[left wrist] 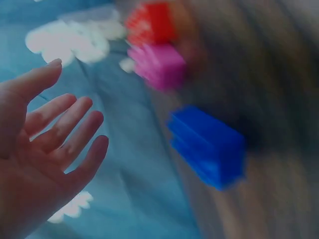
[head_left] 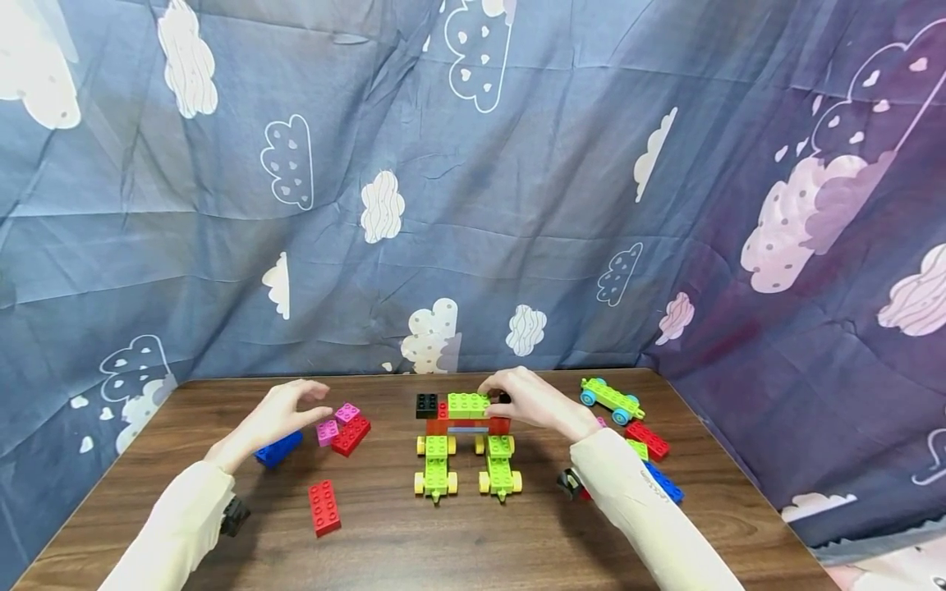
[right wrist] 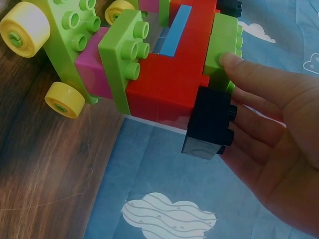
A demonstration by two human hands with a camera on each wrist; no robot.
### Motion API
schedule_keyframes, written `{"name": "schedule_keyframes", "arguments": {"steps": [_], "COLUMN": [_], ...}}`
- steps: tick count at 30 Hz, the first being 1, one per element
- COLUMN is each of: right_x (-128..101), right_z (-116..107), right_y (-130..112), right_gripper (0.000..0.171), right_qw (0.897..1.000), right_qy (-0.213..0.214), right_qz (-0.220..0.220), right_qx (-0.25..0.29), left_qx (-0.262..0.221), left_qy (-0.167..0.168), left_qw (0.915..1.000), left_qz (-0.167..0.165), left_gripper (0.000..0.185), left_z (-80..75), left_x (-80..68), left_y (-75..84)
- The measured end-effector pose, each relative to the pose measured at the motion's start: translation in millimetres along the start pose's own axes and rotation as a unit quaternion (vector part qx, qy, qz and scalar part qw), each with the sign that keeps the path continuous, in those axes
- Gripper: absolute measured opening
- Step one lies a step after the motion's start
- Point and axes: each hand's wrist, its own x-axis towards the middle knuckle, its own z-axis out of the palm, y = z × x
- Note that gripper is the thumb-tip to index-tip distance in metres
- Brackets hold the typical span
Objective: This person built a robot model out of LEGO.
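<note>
Wheeled brick model (right wrist: 154, 84), centre of table (head_left: 399, 542): top bricks apparently were being seated.
Nearest lay a loose red brick (head_left: 324, 507); beyond, the left hand (head_left: 277, 412) hung empty, fingers loosely bent; the right hand (head_left: 534, 399) pinched a green top brick (right wrist: 222, 37), which seemingly called for level pressing.

Cloud-print cloth (head_left: 473, 271), blue, purplish at right, behind brown wood-grain table (head_left: 392, 546).

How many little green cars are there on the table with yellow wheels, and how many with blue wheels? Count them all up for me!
Green cars with yellow wheels: 2
Green car with blue wheels: 1
Total green cars in view: 3
</note>
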Motion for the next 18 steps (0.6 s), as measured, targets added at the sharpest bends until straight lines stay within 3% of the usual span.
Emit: {"name": "schedule_keyframes", "arguments": {"steps": [4, 8, 18], "right_x": [0.4, 0.4, 0.6], "right_z": [-0.3, -0.1, -1.2], "right_y": [-0.1, -0.5, -1.4], "right_gripper": [0.025, 0.025, 0.025], "right_qw": [1.000, 1.000, 1.000], "right_qy": [-0.001, -0.002, -0.005], "right_qz": [0.005, 0.007, 0.005], "right_qx": [-0.003, 0.000, 0.000], "left_qx": [0.019, 0.027, 0.074], "left_qy": [-0.022, -0.045, -0.081], "left_qw": [0.9989, 0.9975, 0.9880], "left_qz": [-0.036, -0.047, -0.109], "left_gripper": [0.035, 0.039, 0.052], "left_z": [-3.4, -3.9, -4.6], "left_x": [-14.7, -25.1, -35.6], "left_y": [-18.9, -30.7, -37.7]}}
